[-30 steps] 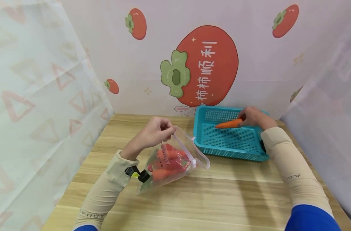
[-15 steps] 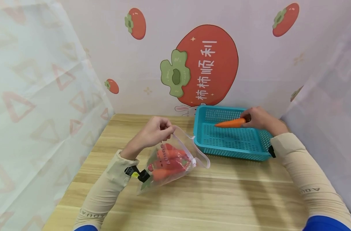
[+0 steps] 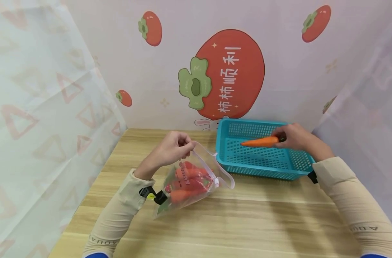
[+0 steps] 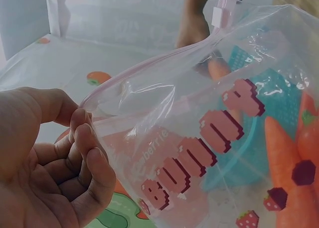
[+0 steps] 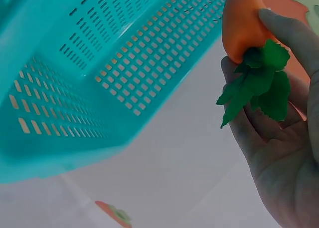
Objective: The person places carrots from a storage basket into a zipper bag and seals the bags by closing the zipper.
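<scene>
My left hand (image 3: 174, 148) pinches the rim of a clear zip bag (image 3: 196, 186) between thumb and fingers, and the bag's mouth gapes toward the right. Printed pink letters (image 4: 199, 148) run across the bag's side in the left wrist view. Several orange carrots (image 3: 183, 195) lie inside it. Over the blue basket, my right hand (image 3: 294, 138) holds another carrot (image 3: 260, 142) by its thick top end, its tip pointing left. Green leaves (image 5: 261, 83) hang from that carrot's top against the palm in the right wrist view. The bag's pink slider (image 4: 219, 17) sits at one end of the opening.
The blue perforated basket (image 3: 228, 165) stands at the back right of the wooden table (image 3: 247, 222), close to the back wall (image 3: 286, 79). Cloth side walls (image 3: 47, 107) border the table. The bag lies left of the basket, its loose rim near the basket's left corner.
My right hand has shifted a little to the right, its grip now nearer the carrot's top, while the carrot stays over the basket. The left hand and the bag have barely moved.
</scene>
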`<state>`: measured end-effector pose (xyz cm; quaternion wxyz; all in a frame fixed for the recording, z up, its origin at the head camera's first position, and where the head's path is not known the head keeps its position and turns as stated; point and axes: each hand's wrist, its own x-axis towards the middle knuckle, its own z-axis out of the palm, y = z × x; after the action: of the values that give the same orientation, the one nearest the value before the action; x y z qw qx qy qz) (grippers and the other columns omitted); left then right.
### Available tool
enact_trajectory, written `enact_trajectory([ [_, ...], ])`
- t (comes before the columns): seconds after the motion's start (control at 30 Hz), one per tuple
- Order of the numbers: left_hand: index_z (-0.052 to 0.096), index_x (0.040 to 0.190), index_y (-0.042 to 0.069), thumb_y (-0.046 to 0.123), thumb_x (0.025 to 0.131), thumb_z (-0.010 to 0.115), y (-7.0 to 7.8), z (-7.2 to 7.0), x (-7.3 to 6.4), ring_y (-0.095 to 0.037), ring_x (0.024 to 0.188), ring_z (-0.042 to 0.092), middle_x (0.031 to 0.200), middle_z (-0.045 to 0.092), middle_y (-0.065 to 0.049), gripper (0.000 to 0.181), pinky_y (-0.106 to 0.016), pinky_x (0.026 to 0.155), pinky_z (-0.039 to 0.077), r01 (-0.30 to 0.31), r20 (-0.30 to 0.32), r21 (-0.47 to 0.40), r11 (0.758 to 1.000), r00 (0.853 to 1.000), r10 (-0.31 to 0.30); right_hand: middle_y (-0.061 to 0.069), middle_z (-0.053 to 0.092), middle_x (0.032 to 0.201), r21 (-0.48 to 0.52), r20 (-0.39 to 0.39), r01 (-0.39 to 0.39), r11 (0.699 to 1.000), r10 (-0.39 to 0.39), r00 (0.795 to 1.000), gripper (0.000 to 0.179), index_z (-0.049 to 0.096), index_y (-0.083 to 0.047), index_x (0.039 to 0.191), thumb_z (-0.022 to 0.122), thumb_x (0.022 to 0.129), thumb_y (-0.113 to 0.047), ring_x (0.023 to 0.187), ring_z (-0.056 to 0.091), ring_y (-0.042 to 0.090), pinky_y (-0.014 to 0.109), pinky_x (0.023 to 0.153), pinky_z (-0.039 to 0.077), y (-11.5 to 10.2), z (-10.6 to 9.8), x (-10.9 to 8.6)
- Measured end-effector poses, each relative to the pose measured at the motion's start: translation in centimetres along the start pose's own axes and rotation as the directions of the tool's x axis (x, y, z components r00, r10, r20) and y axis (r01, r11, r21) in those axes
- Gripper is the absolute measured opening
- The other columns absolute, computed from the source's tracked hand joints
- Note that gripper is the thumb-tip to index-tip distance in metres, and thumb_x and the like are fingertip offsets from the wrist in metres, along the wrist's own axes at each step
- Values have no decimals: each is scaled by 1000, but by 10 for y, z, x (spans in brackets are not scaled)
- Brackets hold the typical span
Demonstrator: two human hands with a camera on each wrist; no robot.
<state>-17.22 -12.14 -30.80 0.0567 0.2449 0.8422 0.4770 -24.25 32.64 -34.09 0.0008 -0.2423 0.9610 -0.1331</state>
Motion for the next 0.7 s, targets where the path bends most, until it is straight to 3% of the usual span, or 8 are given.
enact_trajectory([
  [0.23,67,80,1,10,101,62,-2,1,1,-11,54,52,64,59,-1,23,-23,49,47,-31,2,1,1000,1000,31,3,79,100,-15,-4,-6,1000,6,1000,28,79,-7,113,86,88,-18,81,69,11,33,73,60,-12,-1,-15],
  [0.4,67,79,4,11,102,62,-3,2,2,-13,55,53,65,59,-1,25,-23,50,47,-14,10,1,1000,1000,14,-1,80,101,-18,-12,12,1000,-12,1000,28,80,-12,113,87,88,-22,85,71,10,27,73,58,-22,-3,-29],
  [0.7,66,79,4,11,101,62,-1,4,2,-14,55,53,65,59,-1,24,-23,50,48,-10,8,14,1000,1000,10,-6,79,106,-4,-41,64,998,-64,997,29,80,-19,114,88,87,-26,90,71,9,28,74,60,-43,-9,-47],
])
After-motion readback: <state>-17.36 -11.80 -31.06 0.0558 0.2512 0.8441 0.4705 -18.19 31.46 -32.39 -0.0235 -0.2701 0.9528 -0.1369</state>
